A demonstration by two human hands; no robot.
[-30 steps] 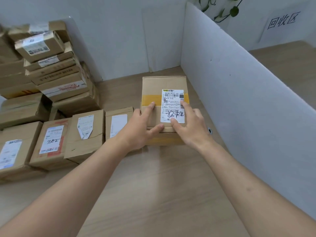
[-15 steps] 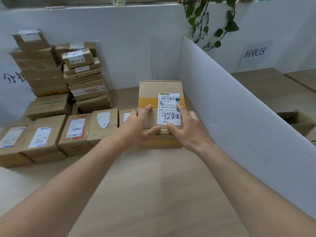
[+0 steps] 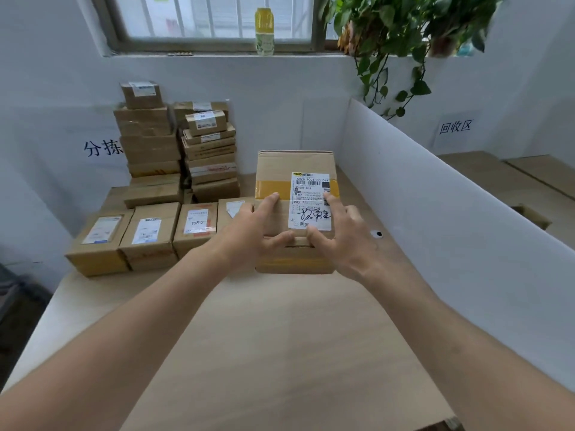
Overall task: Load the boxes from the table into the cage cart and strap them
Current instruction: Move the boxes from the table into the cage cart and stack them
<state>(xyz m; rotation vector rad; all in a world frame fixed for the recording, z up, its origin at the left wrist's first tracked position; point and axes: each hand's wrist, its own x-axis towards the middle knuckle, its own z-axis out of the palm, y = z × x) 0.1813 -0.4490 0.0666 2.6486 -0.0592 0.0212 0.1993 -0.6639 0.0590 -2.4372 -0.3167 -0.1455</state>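
While the fingers of the left hand point(image 3: 249, 234) lie spread over the near left of the cardboard box point(image 3: 294, 213), thumb curled along its front top edge, the right hand point(image 3: 339, 241) holds the opposite side the same way, its forefinger on the white shipping label point(image 3: 310, 200) and thumb on the front edge. Both hands grip the box, which sits on the wooden table point(image 3: 280, 337) just beside a white partition point(image 3: 435, 219). To its left lies a row of smaller boxes point(image 3: 149, 234), with stacked boxes point(image 3: 180, 150) behind against the wall.
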